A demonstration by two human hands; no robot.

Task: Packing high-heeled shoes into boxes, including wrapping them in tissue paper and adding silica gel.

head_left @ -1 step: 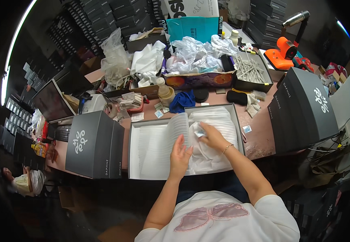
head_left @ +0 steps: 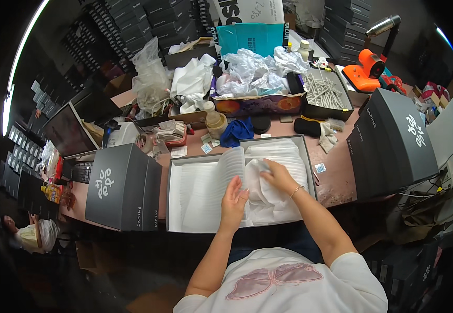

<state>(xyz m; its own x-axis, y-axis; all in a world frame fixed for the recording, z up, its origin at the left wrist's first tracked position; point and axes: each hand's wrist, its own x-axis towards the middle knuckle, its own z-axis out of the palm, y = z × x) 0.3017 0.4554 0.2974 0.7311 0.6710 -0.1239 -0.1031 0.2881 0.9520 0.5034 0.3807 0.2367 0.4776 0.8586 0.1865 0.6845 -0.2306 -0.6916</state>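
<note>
A shallow grey box [head_left: 177,229] lies before me, its two parts lined with white sheets. Ribbed white foam sheet [head_left: 229,169] stands up near the middle of the box. Alongside it my left hand [head_left: 233,206] is open, its fingers extended and apart. Crumpled white tissue paper [head_left: 268,201] fills the right part, with another ribbed foam wrap [head_left: 284,151] behind it. Over this paper my right hand [head_left: 280,178] pinches a small pale packet [head_left: 262,165]; motion blurs its details. What lies under the paper is hidden.
Dark grey shoe boxes stand at the left [head_left: 114,190] and the right [head_left: 390,146]. Behind are a blue cloth [head_left: 237,131], a pump bottle [head_left: 214,120], a carton of crumpled paper [head_left: 258,103] and a box of white sticks [head_left: 323,91]. An orange tool [head_left: 364,70] stands far right.
My right hand has shifted slightly to the right with the small packet. My left hand stays almost where it was.
</note>
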